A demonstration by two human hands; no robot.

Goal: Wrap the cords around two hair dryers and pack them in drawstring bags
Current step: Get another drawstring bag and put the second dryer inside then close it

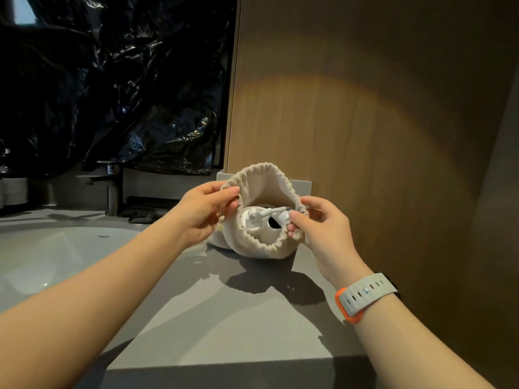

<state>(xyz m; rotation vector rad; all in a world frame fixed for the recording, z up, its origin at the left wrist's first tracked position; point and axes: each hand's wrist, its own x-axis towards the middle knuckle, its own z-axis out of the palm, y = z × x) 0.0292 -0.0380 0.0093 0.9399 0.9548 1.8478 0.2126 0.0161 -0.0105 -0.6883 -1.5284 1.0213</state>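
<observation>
A cream drawstring bag (261, 186) rests on the grey counter (224, 318) with its gathered mouth wide and facing me. Inside lies a white hair dryer (264, 223) with its cord and plug on top. My left hand (205, 211) pinches the bag's rim on the left side. My right hand (317, 223) pinches the rim on the right, near the knotted cord end. More cream fabric (217, 241) shows behind and below the bag at the left; I cannot tell whether it is a second bag.
A white sink basin (56, 256) is set in the counter at the left, with a metal tap (112, 186) behind it. A wooden panel (365, 122) rises at the right. A white box (304, 186) stands behind the bag. Black plastic sheeting (112, 80) hangs at the back.
</observation>
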